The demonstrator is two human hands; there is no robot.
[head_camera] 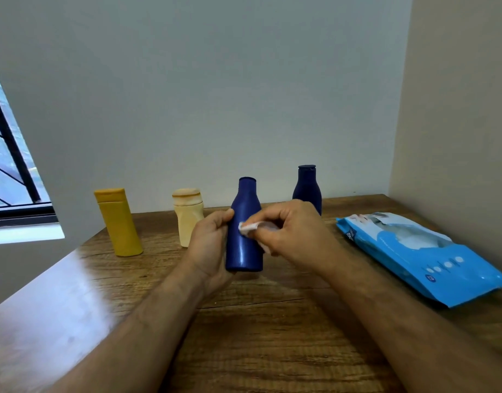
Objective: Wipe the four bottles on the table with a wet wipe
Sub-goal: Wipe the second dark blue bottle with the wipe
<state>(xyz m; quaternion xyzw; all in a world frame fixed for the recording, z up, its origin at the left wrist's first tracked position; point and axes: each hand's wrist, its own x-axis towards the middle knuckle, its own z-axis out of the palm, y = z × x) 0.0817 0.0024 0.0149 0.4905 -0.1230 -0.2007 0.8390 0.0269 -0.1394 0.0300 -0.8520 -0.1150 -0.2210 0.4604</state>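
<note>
Single head-worn view, looking forward and down, close over wooden table (258, 336), facing wall (215, 95)

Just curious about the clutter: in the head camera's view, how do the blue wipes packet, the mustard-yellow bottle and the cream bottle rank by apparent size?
1. Blue plastic wipes packet, though nearer.
2. Mustard-yellow bottle.
3. Cream bottle, partly hidden by the left hand.

The surface (272, 336) is seen as wood-grained brown, with a soft sheen at its left side. The near blue bottle (244, 242) looks like smooth glossy plastic, as does the far blue bottle (307, 188). A matt plastic finish is shown by the yellow bottle (119, 222) and the cream bottle (187, 219). The wet wipe (247, 228) appears soft and white. The wipes pack (420, 253) is glossy blue film. The wall (215, 95) is painted matt.
</note>
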